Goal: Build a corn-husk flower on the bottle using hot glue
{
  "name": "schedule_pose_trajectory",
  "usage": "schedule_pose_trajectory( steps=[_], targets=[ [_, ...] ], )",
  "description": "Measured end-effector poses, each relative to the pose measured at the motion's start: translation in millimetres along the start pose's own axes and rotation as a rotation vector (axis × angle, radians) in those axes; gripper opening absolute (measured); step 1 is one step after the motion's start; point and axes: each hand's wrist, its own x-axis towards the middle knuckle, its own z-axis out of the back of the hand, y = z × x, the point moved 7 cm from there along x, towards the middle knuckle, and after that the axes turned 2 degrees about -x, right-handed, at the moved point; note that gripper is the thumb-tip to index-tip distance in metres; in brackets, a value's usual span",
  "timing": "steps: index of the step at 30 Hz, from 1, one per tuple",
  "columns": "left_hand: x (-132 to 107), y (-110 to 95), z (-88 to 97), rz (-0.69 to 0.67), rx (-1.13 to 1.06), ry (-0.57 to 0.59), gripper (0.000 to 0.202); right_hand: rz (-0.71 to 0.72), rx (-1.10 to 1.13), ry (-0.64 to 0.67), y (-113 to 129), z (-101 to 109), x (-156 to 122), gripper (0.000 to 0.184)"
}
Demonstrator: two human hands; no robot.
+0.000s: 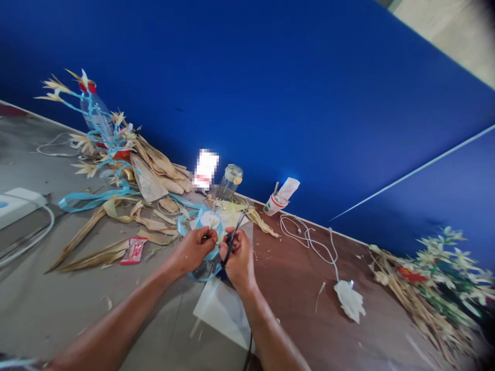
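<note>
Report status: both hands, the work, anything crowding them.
Right hand gripping scissors, blades up. Left hand pinched close beside, contents unclear. Blue ribbon crowding both hands.

White cup (271, 206) w/ red band stands nr blue partition (294, 98); white paper (290, 188) is in it. Clear jar (229, 186) is to its L, white cable (308, 238) to its R. Pink packet (134, 251) lies flat; white box (21, 203) is far L.

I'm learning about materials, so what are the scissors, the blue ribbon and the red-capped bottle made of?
Scissors: the thin, greyish blades look like metal; the dark handles may be plastic.
Blue ribbon: smooth with a soft sheen, so perhaps satin or plastic.
Red-capped bottle: probably clear, glossy plastic, since it's see-through, though possibly glass.
</note>
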Motion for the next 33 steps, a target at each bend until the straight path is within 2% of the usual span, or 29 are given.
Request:
schedule_pose_trajectory(
  steps=[3, 8, 11, 13, 17, 22, 27, 33],
  targets=[
    [0, 1, 4.7, 0.03, -0.03, -0.037, 0.009, -0.014, 0.034, 0.024, -1, -1, -1, 0.031],
    [4, 16, 19.5, 0.167, -0.253, -0.175, 0.016, -0.026, 0.071, 0.067, 0, -5, -2, 0.03],
    [7, 20, 28.4, 0.163, -0.324, -0.231, 0.019, -0.021, 0.065, 0.07, 1, -6, -3, 0.03],
    [7, 19, 27.8, 0.181, -0.358, -0.205, 0.023, -0.011, 0.054, 0.065, 1, -6, -2, 0.03],
    [2, 10, 8.3, 0.253, -0.444, 0.009, 0.032, 0.012, 0.017, 0.04, -1, -5, 0, 0.029],
    [-3, 8, -4.3, 0.306, -0.491, 0.103, 0.037, 0.026, -0.049, 0.02, -3, -5, 1, 0.028],
    [-2, 14, -7.4, 0.303, -0.494, 0.131, 0.037, 0.032, -0.073, 0.056, -8, -9, 0, 0.029],
    [0, 18, 1.8, 0.343, -0.561, 0.041, 0.035, -0.005, -0.032, 0.149, -10, -11, 2, 0.03]
  ],
)
